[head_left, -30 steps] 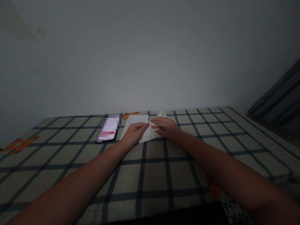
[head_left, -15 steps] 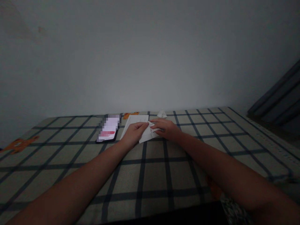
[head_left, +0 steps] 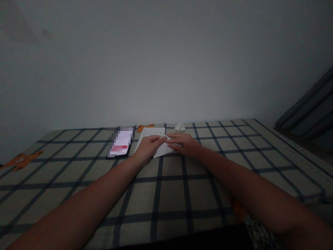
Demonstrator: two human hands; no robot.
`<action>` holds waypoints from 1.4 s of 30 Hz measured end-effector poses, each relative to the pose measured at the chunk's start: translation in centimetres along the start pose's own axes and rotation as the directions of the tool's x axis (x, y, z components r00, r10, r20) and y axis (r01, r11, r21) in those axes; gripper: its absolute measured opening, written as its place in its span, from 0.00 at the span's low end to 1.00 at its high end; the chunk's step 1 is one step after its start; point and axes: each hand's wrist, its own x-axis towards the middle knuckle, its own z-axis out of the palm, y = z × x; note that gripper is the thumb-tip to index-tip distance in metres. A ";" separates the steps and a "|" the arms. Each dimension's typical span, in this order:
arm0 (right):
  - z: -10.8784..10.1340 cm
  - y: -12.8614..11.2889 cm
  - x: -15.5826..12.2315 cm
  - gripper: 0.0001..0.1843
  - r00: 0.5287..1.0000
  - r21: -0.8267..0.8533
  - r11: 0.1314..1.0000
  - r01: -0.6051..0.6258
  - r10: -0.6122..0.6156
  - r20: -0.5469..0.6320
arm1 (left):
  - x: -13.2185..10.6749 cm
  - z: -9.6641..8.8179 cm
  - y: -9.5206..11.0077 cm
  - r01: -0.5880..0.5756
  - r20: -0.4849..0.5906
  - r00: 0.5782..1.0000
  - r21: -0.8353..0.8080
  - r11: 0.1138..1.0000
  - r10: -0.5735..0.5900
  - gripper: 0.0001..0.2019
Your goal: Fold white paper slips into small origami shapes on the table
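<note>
A white sheet of paper [head_left: 153, 133] lies on the checked cloth [head_left: 169, 187] near the far edge of the surface. Both my hands rest on it. My left hand [head_left: 148, 147] covers the sheet's left part, its fingers curled and pressed onto the paper. My right hand [head_left: 183, 143] lies on the right part, fingers stretched toward the left hand, fingertips almost meeting over a folded piece of the paper [head_left: 163, 149]. A small crumpled white paper shape [head_left: 179, 126] sits just behind my right hand.
A phone [head_left: 120, 143] with a lit screen lies left of the paper. Orange prints [head_left: 22, 159] mark the cloth at left and by the far edge. A plain wall rises behind. Dark slanted boards [head_left: 309, 111] lean at the right.
The hands have shifted slightly on the paper; my right hand's fingers now lie flatter and reach closer to the left fingertips. The paper stays in place.
</note>
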 end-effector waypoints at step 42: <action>0.0 0.8 0.3 0.21 0.857 0.071 0.870 -0.488 0.462 0.228 | -0.5 0.0 0.8 -0.110 0.103 0.991 0.258 0.960 0.086 0.19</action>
